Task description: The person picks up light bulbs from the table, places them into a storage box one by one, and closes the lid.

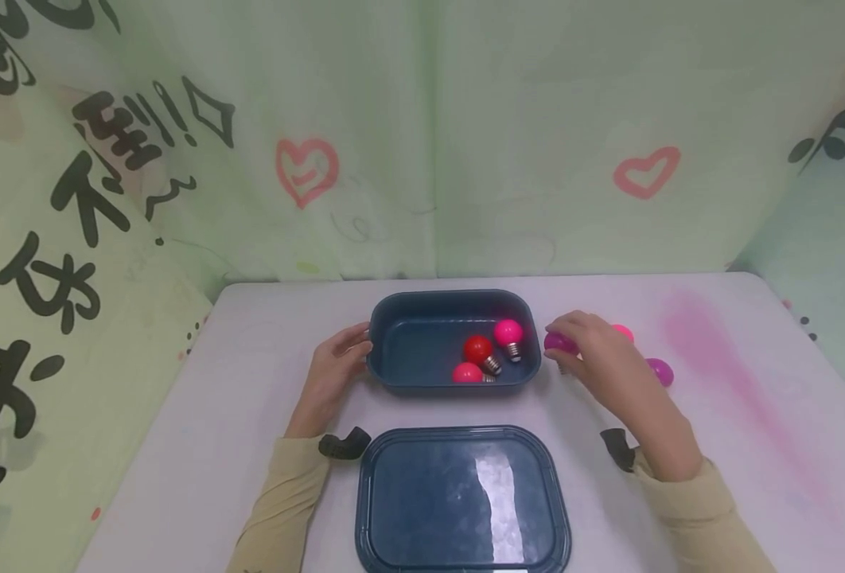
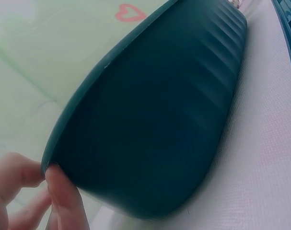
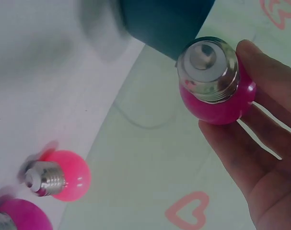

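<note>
A dark blue rectangular box (image 1: 422, 374) holds a red light bulb (image 1: 477, 348) and two pink ones (image 1: 508, 330) in its right half. At its left end my left hand (image 1: 332, 374) pinches the rim, thumb and fingertips on either side of the edge (image 2: 45, 165). My right hand (image 1: 605, 362), just off the box's right end, grips a purple light bulb (image 3: 217, 108) by its round globe. In the right wrist view the bulb's silver screw base (image 3: 207, 69) faces the camera, and the box's outer wall (image 3: 164, 24) is behind it.
Beyond my right hand lie a pink bulb (image 3: 71, 175) and another purple bulb (image 1: 660, 372) on the white table (image 1: 200, 446). A dark blue lid (image 1: 461, 497) rests flat in front of the box. Green curtains (image 1: 494, 159) hang behind the table.
</note>
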Demonstrator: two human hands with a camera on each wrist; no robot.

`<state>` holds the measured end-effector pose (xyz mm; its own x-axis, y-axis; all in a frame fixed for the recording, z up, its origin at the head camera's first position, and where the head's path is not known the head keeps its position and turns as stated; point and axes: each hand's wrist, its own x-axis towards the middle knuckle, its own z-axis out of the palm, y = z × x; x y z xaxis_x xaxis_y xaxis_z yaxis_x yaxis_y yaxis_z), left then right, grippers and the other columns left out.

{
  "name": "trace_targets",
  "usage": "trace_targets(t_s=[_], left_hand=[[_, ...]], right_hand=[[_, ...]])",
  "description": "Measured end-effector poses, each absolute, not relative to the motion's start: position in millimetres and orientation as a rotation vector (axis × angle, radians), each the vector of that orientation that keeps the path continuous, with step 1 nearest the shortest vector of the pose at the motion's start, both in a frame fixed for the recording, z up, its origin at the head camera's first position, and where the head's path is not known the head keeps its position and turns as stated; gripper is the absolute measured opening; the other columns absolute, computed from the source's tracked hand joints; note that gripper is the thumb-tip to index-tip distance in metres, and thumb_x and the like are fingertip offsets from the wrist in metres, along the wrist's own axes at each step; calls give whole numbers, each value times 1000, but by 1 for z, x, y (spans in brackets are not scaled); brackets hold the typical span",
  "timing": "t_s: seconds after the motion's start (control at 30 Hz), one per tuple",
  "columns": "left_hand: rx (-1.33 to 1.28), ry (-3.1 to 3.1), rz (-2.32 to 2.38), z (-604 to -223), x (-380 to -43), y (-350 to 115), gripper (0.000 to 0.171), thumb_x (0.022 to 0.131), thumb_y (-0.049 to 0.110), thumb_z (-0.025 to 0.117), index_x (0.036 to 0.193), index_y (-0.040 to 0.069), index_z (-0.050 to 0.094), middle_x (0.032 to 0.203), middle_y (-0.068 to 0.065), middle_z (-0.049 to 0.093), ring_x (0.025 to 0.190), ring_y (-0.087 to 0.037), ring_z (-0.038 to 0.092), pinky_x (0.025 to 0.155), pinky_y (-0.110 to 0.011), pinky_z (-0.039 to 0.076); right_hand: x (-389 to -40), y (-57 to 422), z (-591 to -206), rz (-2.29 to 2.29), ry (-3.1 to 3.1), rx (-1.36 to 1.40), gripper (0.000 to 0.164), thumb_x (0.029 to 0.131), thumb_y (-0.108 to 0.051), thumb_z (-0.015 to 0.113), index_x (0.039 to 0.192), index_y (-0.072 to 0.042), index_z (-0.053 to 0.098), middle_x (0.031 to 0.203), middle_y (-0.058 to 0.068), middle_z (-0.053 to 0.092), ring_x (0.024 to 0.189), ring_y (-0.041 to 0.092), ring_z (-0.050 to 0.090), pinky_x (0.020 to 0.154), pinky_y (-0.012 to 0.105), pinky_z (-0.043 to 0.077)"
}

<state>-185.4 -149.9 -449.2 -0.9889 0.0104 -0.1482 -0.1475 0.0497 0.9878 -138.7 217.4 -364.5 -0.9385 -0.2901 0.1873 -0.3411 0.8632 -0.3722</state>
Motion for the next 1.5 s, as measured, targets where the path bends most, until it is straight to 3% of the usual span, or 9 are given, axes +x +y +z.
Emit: trace_targets(t_s=[0.33,1.03,1.5], left_hand=[[-132,2172,2121,-449,-184,-147,40,95,14,65,134,9,60,135,-11,60,108,-15,59,82,-24,52],[-128,2174,2123,-449,-183,-149,39,95,14,65,133,8,61,134,-11,61,109,-18,60,81,-24,53],[-139,2157,2133,-449,-184,-149,39,95,14,65,133,9,61,133,-12,61,109,-17,59,83,-24,52]], right_hand=[[-144,206,-360,696,-2891,500,38,81,-6,81,117,-2,68,115,16,67,110,35,62,86,50,56],[-159,183,-361,685,-2915,541,40,81,-7,81,119,0,68,117,18,66,114,36,59,93,49,53],[-171,172,-377,701,-2899,600,36,81,-7,81,114,1,68,109,17,67,103,33,63,87,47,56]])
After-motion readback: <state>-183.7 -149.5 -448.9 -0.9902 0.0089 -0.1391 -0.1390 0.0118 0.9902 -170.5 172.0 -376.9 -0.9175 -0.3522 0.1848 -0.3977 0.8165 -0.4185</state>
